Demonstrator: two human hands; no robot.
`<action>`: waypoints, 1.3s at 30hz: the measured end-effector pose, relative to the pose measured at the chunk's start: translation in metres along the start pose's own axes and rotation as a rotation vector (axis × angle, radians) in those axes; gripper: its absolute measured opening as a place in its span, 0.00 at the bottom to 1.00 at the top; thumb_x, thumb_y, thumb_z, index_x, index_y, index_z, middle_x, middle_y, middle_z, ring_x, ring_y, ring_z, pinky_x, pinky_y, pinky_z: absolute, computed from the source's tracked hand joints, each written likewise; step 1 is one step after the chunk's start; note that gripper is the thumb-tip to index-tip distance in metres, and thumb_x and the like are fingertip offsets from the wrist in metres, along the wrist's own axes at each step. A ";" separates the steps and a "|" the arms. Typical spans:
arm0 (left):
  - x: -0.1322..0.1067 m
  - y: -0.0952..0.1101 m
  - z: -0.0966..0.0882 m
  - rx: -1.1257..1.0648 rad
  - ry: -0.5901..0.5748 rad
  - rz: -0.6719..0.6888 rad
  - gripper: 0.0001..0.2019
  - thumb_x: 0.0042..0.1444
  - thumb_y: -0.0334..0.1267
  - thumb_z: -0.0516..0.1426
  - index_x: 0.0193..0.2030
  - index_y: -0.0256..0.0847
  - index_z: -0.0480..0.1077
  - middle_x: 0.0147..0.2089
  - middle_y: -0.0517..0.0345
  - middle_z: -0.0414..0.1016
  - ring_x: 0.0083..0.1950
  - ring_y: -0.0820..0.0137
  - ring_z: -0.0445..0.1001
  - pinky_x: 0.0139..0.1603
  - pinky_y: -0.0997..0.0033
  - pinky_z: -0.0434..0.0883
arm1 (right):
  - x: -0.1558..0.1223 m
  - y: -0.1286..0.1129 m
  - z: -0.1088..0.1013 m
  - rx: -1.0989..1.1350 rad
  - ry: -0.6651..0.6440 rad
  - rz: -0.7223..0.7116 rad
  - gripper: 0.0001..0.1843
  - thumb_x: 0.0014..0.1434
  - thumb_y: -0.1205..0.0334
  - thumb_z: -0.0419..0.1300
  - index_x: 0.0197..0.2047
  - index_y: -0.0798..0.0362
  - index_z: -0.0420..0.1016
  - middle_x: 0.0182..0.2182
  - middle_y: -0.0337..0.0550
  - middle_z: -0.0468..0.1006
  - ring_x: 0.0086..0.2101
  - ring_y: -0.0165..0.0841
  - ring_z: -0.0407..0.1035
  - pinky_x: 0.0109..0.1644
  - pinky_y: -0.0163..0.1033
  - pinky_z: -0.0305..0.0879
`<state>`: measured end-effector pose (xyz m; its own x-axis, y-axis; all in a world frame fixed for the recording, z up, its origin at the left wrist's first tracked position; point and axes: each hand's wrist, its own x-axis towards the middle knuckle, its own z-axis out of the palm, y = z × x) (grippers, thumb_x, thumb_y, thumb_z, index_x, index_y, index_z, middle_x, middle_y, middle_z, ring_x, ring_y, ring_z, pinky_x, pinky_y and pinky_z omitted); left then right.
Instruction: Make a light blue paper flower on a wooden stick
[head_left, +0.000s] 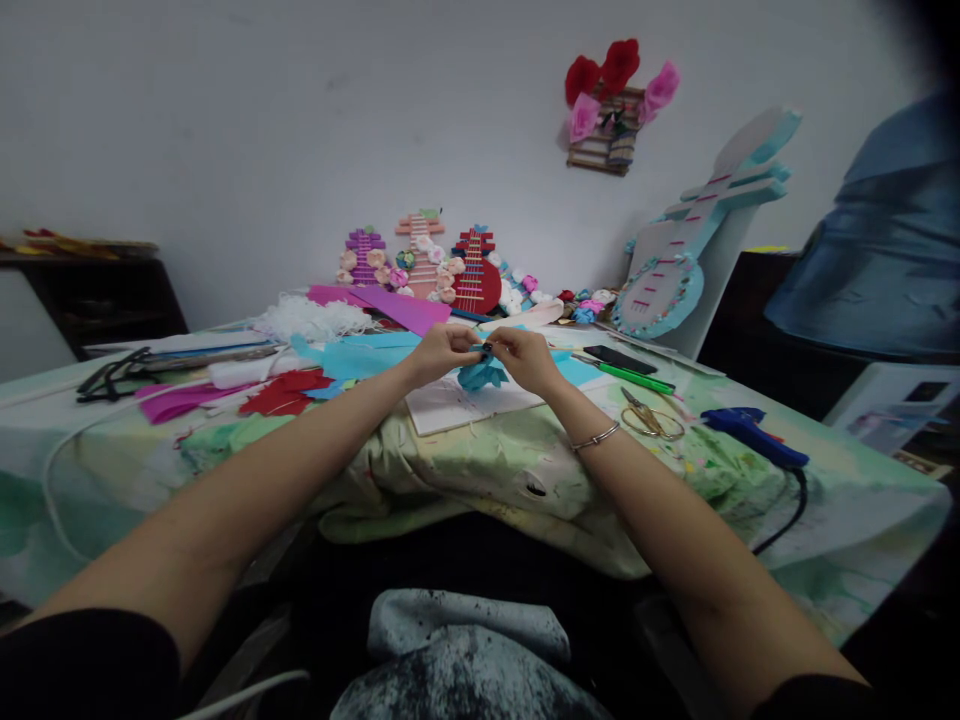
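Note:
Between my two hands, above the middle of the table, is a small blue crepe paper flower [478, 376], its petals hanging downward. My left hand [444, 352] pinches its top from the left. From the right, the fingers of my right hand [523, 358] close on the same spot, fingertips meeting my left ones. What exactly lies between the fingertips is too small to make out. Below the flower lies a white sheet [442, 412], and blue crepe paper [360, 355] spreads behind and to the left.
At right lie gold scissors [651, 418], a green cutter [636, 377], a black phone [621, 359] and a blue glue gun [754, 435] with its cord. Red paper scraps [285, 394] and black glasses [112, 374] are at left. Decorated instrument models [474, 275] stand against the wall.

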<state>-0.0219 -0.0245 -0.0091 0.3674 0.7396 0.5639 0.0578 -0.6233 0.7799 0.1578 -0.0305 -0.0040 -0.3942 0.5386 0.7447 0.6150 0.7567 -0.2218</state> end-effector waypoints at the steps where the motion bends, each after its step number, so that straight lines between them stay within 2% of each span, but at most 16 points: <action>1: 0.000 -0.001 0.000 -0.031 -0.012 -0.020 0.15 0.38 0.39 0.65 0.32 0.32 0.71 0.27 0.57 0.74 0.26 0.75 0.71 0.29 0.76 0.65 | 0.000 0.000 0.000 0.002 0.000 0.004 0.10 0.55 0.61 0.52 0.34 0.53 0.74 0.25 0.38 0.73 0.26 0.28 0.62 0.32 0.32 0.53; 5: -0.001 0.000 0.000 -0.101 -0.027 -0.063 0.15 0.37 0.35 0.66 0.32 0.32 0.70 0.26 0.57 0.74 0.26 0.75 0.72 0.29 0.76 0.67 | 0.000 0.000 0.000 0.026 0.007 0.004 0.10 0.55 0.61 0.53 0.33 0.54 0.74 0.25 0.39 0.73 0.27 0.28 0.62 0.33 0.32 0.53; 10: -0.001 0.001 0.000 -0.107 -0.027 -0.081 0.15 0.36 0.34 0.66 0.32 0.31 0.71 0.27 0.55 0.75 0.27 0.74 0.73 0.30 0.75 0.68 | 0.000 -0.001 -0.001 0.040 0.023 0.002 0.10 0.54 0.60 0.54 0.32 0.55 0.74 0.25 0.39 0.74 0.27 0.28 0.62 0.32 0.32 0.54; 19: 0.000 0.001 0.000 -0.110 -0.037 -0.026 0.16 0.38 0.39 0.66 0.32 0.30 0.73 0.28 0.54 0.76 0.29 0.72 0.73 0.32 0.74 0.68 | 0.001 -0.002 -0.001 0.093 0.067 0.017 0.08 0.53 0.60 0.55 0.30 0.55 0.72 0.25 0.39 0.73 0.26 0.27 0.61 0.32 0.32 0.55; 31: 0.001 -0.003 0.000 -0.083 -0.018 0.017 0.17 0.36 0.40 0.67 0.33 0.32 0.74 0.28 0.53 0.76 0.32 0.68 0.74 0.33 0.72 0.70 | 0.001 -0.003 0.000 0.035 0.070 -0.022 0.05 0.52 0.63 0.55 0.29 0.55 0.69 0.25 0.39 0.74 0.24 0.26 0.61 0.31 0.32 0.54; 39: 0.001 0.000 0.000 -0.078 0.020 0.035 0.19 0.37 0.45 0.67 0.33 0.32 0.76 0.32 0.51 0.78 0.34 0.69 0.74 0.39 0.68 0.70 | 0.001 -0.005 -0.002 -0.004 0.078 0.018 0.05 0.52 0.62 0.55 0.29 0.55 0.69 0.25 0.39 0.73 0.25 0.27 0.62 0.31 0.32 0.54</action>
<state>-0.0213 -0.0235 -0.0084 0.3492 0.7233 0.5958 -0.0271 -0.6277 0.7779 0.1560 -0.0343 -0.0009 -0.3284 0.5215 0.7875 0.6242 0.7456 -0.2334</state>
